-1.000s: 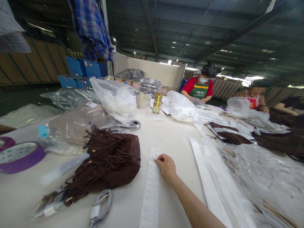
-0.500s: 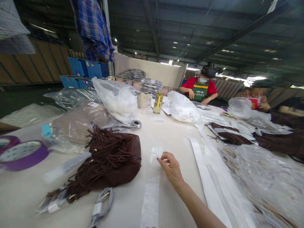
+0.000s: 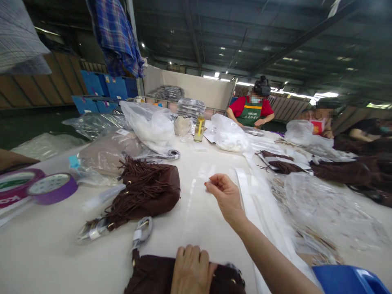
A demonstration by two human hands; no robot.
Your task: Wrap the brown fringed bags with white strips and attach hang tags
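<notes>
Left hand [image 3: 191, 269] has entered, gripping a brown bag [image 3: 154, 273]; right hand [image 3: 226, 200] pinches film [image 3: 196, 208] over white table [image 3: 98, 269] (crates [image 3: 119, 86] beyond).

At the left of the table [image 3: 61, 249], a purple roll [image 3: 56, 197] of tape was seen just beside a magenta roll [image 3: 14, 200]. Farther back, a bottle [image 3: 199, 131] of yellow liquid was placed between two cloudy plastic bags, a left bag [image 3: 151, 126] and a right bag [image 3: 231, 134], with a stack of wrapped goods [image 3: 190, 107] behind it. A blue plaid cloth [image 3: 118, 38] was hung above blue boxes [image 3: 94, 83]. At the far side, a green apron [image 3: 251, 115] was worn by a person [image 3: 268, 107] in red. A blue object [image 3: 339, 279] was cut off by the bottom edge.
</notes>
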